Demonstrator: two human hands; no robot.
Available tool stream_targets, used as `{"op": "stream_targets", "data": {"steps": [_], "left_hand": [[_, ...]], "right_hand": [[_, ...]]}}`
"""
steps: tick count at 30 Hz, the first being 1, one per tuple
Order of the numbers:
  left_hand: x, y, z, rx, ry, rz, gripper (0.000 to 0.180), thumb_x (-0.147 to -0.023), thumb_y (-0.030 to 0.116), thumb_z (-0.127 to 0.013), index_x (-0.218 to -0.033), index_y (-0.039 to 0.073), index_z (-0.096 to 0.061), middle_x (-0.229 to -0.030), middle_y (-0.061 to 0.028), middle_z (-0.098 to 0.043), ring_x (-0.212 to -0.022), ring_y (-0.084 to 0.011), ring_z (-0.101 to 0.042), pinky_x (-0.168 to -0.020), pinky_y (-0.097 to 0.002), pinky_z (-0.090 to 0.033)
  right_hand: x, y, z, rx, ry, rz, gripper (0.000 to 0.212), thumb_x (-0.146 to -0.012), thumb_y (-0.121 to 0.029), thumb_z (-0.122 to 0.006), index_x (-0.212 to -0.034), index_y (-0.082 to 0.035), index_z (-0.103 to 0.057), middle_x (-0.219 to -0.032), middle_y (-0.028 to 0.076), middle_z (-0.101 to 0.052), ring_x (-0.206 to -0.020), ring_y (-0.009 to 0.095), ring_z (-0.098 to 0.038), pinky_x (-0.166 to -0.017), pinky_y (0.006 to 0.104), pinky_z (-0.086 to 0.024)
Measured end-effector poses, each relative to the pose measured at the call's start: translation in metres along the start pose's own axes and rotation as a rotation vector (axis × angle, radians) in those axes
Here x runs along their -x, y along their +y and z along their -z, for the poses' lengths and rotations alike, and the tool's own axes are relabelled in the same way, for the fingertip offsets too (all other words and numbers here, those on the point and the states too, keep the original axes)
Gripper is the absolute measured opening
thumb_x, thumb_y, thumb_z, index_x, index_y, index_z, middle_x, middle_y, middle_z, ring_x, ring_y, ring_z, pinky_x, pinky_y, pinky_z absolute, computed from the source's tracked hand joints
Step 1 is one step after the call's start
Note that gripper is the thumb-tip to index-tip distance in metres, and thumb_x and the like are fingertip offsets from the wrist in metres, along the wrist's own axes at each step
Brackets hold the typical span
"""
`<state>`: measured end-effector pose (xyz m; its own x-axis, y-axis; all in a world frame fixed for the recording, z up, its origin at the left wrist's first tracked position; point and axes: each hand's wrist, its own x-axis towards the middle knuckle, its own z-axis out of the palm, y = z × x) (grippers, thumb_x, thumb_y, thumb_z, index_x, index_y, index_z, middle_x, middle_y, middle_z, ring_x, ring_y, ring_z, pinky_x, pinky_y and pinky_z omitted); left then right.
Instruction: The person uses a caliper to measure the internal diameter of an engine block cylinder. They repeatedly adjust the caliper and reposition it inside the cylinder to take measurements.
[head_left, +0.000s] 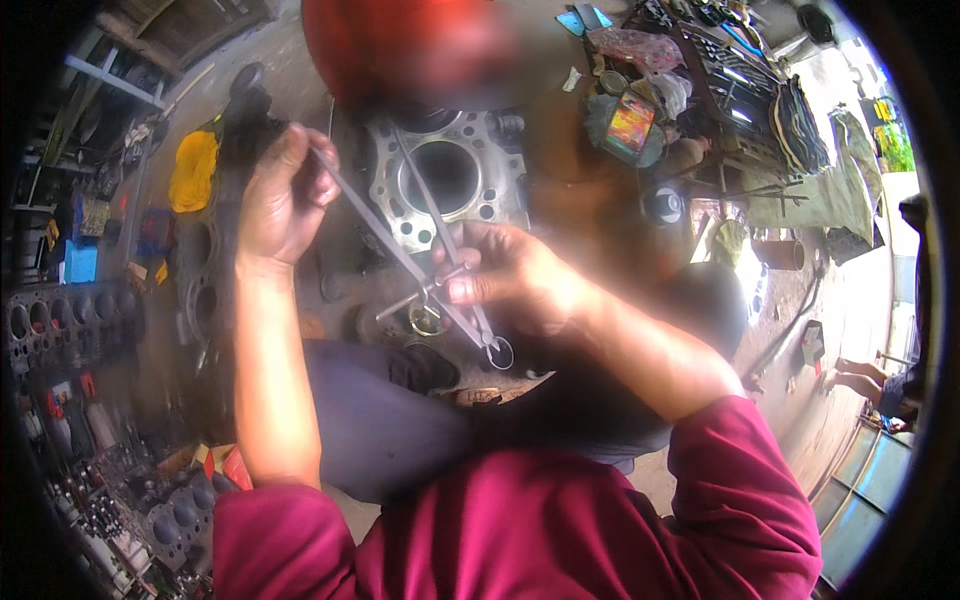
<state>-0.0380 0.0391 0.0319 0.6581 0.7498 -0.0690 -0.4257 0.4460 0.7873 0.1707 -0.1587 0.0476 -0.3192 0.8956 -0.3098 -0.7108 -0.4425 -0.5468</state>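
My left hand point(286, 190) is raised at the upper left, its fingers pinched around the far tip of one leg of a long metal spring caliper point(385, 237). My right hand point(515, 275) grips the same caliper by its other leg, close to the cross screw. The two legs spread apart away from me and meet at a ring-shaped end nearer my lap. Beneath the tool lies a metal engine block point(500, 190) with a large round cylinder bore. Another, darker round opening sits partly hidden by my hands and legs.
A red rounded object point(400, 45), partly blurred, stands beyond the block. Yellow cloth point(193, 170) lies to the left. More engine blocks point(75, 318) line the left side. A rack of tools point(740, 90) and plastic bags point(640, 50) are at the upper right. A person's bare legs point(862, 380) show far right.
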Motion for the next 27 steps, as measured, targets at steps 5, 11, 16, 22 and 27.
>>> {"op": "stream_targets", "data": {"steps": [5, 11, 16, 22, 27], "left_hand": [[-0.001, 0.004, -0.008, -0.02, 0.066, -0.045, 0.037, -0.102, 0.04, -0.057, -0.112, 0.004, -0.063, -0.098, -0.0045, -0.062, -0.081, -0.0122, -0.056, -0.068, -0.0251, -0.044], [0.007, -0.022, -0.035, 0.12, -0.124, 0.079, 0.09, -0.094, 0.062, -0.057, -0.154, 0.003, -0.025, -0.141, -0.0285, -0.049, -0.128, -0.0377, -0.054, -0.108, -0.0475, -0.044], [0.007, -0.014, -0.037, 0.094, -0.157, -0.009, 0.102, -0.088, 0.063, -0.065, -0.156, 0.004, -0.017, -0.147, -0.0316, -0.041, -0.135, -0.0452, -0.046, -0.112, -0.0511, -0.04], [0.005, 0.008, -0.021, 0.292, -0.138, -0.12, 0.068, -0.1, 0.049, -0.054, -0.147, 0.003, -0.036, -0.145, -0.0283, -0.043, -0.137, -0.0451, -0.042, -0.115, -0.0512, -0.037], [0.008, 0.022, -0.005, -0.498, 0.439, -0.171, 0.037, -0.103, 0.037, -0.057, -0.115, 0.004, -0.066, -0.101, -0.0076, -0.071, -0.085, -0.0134, -0.066, -0.075, -0.0273, -0.051]], "right_hand": [[0.003, -0.008, -0.001, 0.206, -0.012, 0.034, 0.035, -0.084, 0.002, -0.077, -0.112, -0.002, -0.057, -0.094, 0.008, -0.071, -0.085, 0.015, -0.069, -0.076, 0.0298, -0.057], [0.001, -0.007, -0.002, 0.215, -0.044, 0.062, 0.036, -0.085, 0.001, -0.077, -0.113, -0.003, -0.056, -0.096, 0.009, -0.072, -0.085, 0.014, -0.069, -0.074, 0.0281, -0.056], [-0.001, -0.004, -0.002, 0.187, -0.094, 0.032, 0.037, -0.085, 0.001, -0.077, -0.114, 0.0, -0.054, -0.095, 0.009, -0.072, -0.084, 0.016, -0.07, -0.074, 0.0281, -0.057], [0.003, -0.007, -0.004, 0.34, -0.132, -0.005, 0.037, -0.084, 0.0, -0.079, -0.112, 0.001, -0.055, -0.093, 0.008, -0.071, -0.085, 0.015, -0.069, -0.074, 0.0279, -0.056], [0.009, -0.012, -0.007, 0.603, 0.219, -0.098, 0.04, -0.083, -0.003, -0.08, -0.115, 0.002, -0.056, -0.102, 0.011, -0.069, -0.092, 0.018, -0.067, -0.084, 0.0327, -0.057]]}}
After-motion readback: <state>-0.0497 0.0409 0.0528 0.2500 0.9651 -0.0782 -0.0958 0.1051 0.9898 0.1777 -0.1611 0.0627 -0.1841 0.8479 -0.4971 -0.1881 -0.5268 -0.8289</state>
